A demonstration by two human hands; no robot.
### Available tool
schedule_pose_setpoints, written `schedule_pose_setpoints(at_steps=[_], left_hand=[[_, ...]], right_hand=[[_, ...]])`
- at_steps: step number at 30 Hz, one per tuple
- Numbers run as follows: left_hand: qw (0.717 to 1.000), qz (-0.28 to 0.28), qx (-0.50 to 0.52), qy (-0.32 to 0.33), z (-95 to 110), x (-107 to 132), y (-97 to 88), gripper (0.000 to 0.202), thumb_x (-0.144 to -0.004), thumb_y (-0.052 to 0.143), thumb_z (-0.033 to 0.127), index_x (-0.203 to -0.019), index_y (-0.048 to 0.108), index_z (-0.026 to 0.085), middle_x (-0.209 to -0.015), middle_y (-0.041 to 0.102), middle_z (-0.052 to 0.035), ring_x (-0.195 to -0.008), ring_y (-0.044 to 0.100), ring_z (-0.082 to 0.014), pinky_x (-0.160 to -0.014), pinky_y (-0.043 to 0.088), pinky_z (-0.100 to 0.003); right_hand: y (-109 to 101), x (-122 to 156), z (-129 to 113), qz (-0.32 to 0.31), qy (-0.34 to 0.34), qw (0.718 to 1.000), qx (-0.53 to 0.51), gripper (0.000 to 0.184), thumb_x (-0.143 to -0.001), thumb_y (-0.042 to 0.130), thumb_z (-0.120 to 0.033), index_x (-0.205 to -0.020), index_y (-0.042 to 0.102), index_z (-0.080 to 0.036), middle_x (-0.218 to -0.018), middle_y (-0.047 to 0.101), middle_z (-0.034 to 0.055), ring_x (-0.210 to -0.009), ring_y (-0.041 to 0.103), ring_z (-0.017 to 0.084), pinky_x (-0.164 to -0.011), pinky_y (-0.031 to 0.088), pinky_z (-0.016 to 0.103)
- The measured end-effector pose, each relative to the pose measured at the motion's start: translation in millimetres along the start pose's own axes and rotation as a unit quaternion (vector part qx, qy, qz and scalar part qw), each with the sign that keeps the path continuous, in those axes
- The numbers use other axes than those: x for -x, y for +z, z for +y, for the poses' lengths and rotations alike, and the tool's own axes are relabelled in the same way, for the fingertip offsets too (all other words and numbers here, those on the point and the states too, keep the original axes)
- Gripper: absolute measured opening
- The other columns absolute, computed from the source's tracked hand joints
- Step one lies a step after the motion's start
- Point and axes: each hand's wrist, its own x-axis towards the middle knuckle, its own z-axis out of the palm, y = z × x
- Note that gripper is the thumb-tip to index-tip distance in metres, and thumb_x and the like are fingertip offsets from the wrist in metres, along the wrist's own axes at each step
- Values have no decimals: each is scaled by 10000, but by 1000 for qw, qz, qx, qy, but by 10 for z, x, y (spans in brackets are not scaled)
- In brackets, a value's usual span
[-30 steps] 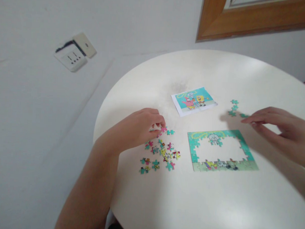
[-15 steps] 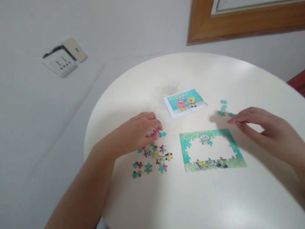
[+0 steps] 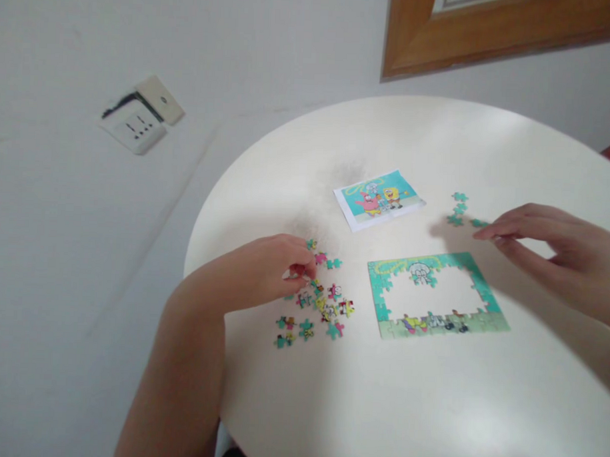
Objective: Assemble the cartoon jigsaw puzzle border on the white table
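Over the left side of a heap of loose puzzle pieces (image 3: 327, 309), my left hand (image 3: 278, 264) bends its fingers inward, thumb close to the fingertips. Whatever they hold, if anything, is hidden. My right hand (image 3: 559, 251) is pinched, thumb against forefinger, just beside a teal puzzle piece (image 3: 478, 223); nothing between the tips can be made out. A partly assembled jigsaw puzzle (image 3: 488, 298) lies between the hands. Its border is joined around a bare middle, and a piece group with a pale cartoon face (image 3: 422, 273) hangs from the top edge.
A printed reference picture (image 3: 379, 199) of cartoon figures lies behind the puzzle. Several teal pieces (image 3: 458, 208) form a column to its right. The round white table (image 3: 403, 405) stands by a wall with a socket (image 3: 133, 124) and a wood-framed window (image 3: 416, 42).
My left hand has shifted over the loose pieces, uncovering a few at the heap's far end. My right hand keeps its pinch beside the teal pieces. The whole view has shifted slightly.
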Motion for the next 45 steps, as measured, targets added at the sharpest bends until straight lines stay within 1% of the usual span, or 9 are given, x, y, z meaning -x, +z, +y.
schedule_pose_setpoints(at_steps=[5, 9, 14, 21, 26, 30, 33, 36, 45], left_hand=[[999, -40, 3, -22, 13, 67, 6, 83, -838, 611, 204, -894, 673, 207, -908, 647, -13, -843, 597, -176, -781, 438, -294], [998, -43, -16, -31, 29, 94, 15, 72, -809, 619, 210, -880, 627, 202, -914, 629, -17, -839, 588, -184, -785, 434, -300], [996, -58, -43, -47, 79, 96, 61, 52, -821, 601, 238, -859, 617, 207, -902, 625, -19, -815, 584, -188, -769, 432, -309], [996, -53, -46, -51, 138, 50, 80, 23, -796, 619, 191, -811, 607, 204, -882, 621, -14, -808, 581, -185, -749, 424, -305], [999, -38, -27, -19, 166, 56, 51, 56, -816, 636, 200, -858, 601, 212, -907, 626, -1, -852, 595, -186, -787, 431, -304], [999, -17, -39, 24, 211, 68, 86, 131, -834, 652, 192, -959, 623, 216, -1036, 639, -28, -1003, 598, -210, -903, 437, -319], [998, -8, -58, 28, 217, 59, 138, 145, -847, 651, 191, -990, 635, 209, -1141, 637, -58, -1106, 578, -229, -987, 423, -342], [998, -9, -64, 25, 204, 36, 179, 119, -868, 645, 215, -986, 641, 206, -1156, 641, -65, -1144, 568, -242, -1036, 409, -371], [996, 7, -80, 33, 230, 19, 218, 81, -864, 644, 196, -942, 652, 214, -1117, 656, -65, -1107, 597, -248, -1002, 450, -385]], right_hand=[[9, 11, 20, 4, 8, 1000, 12, 137, -903, 572, -281, -971, 686, -316, -982, 683, 31, -870, 658, 194, -594, 491, 285], [14, 7, 28, -3, 9, 1000, 12, 144, -903, 565, -271, -969, 687, -309, -980, 687, 34, -879, 656, 193, -596, 493, 277], [8, 2, 47, -6, 2, 1000, 20, 147, -911, 551, -323, -981, 681, -320, -982, 688, 15, -862, 659, 188, -558, 487, 258], [6, 14, 48, -2, 12, 999, 30, 146, -908, 541, -342, -964, 675, -325, -977, 688, 12, -853, 660, 189, -517, 478, 244], [5, 12, 58, -6, 19, 1000, 22, 136, -912, 549, -331, -967, 673, -334, -989, 688, 17, -877, 656, 197, -545, 480, 268], [2, 16, 60, -7, 19, 999, 29, 140, -913, 544, -318, -963, 674, -332, -979, 694, 26, -863, 657, 203, -556, 478, 289], [5, 21, 64, -10, 21, 999, 26, 139, -913, 545, -313, -967, 671, -337, -981, 695, 22, -866, 658, 201, -570, 482, 294], [11, 18, 61, -14, 23, 999, 23, 145, -915, 543, -314, -978, 670, -345, -993, 697, 18, -886, 661, 202, -587, 489, 297], [17, 20, 99, -20, 18, 1000, 8, 154, -918, 551, -300, -997, 679, -332, -1007, 695, 19, -877, 667, 194, -619, 499, 296]])
